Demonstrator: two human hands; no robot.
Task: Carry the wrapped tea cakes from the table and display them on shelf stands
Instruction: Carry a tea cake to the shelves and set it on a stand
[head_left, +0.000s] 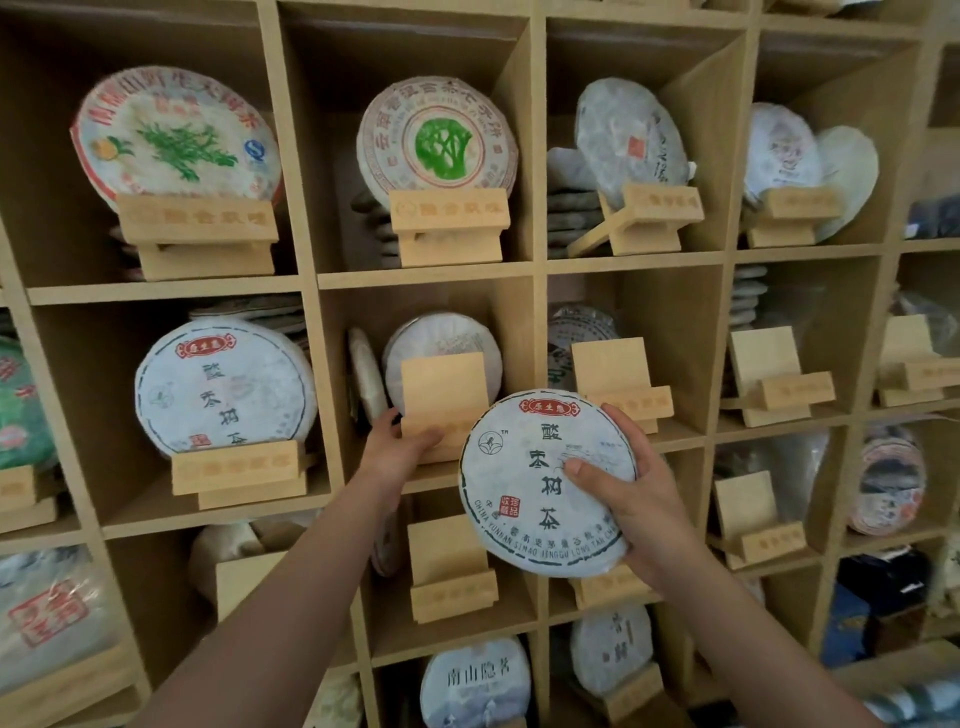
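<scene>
A round tea cake (530, 493) in white paper with a red label and dark characters is held upright in front of the shelf by my right hand (636, 499), thumb on its face and fingers curled round its right rim. My left hand (400, 444) grips the base of an empty wooden stand (441, 395) in the middle cubby. Behind that stand lean two plain wrapped cakes (441, 338). A matching cake (223, 387) sits displayed on a stand in the cubby to the left.
The wooden shelf unit (431, 278) fills the view, its cubbies holding displayed cakes and stacks. Empty stands are in the cubby below (449, 566) and in cubbies to the right (618, 379) (763, 374). Dividers stand close on both sides of the middle cubby.
</scene>
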